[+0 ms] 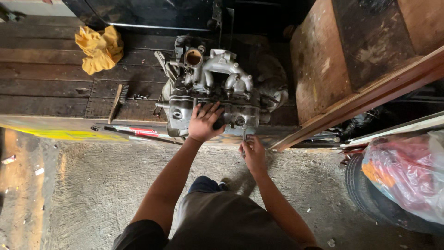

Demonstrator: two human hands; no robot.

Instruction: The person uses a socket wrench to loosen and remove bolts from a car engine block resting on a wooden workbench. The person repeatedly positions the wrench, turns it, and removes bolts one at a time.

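Observation:
A grey metal engine block point(210, 88) with a round opening on top sits at the edge of a dark wooden platform point(55, 88). My left hand point(205, 121) lies flat on the engine's near face, fingers spread. My right hand point(253, 152) is just below the engine's lower right corner, closed around a slim metal tool point(244, 134) whose tip points up at a fitting on the engine.
A yellow rag point(99, 47) lies at the back left of the platform. A wire brush point(118, 101) and small bolts lie left of the engine. A wooden crate point(351, 55) stands to the right, with a tyre point(370, 199) and a plastic bag point(407, 171) below it. Concrete floor underfoot.

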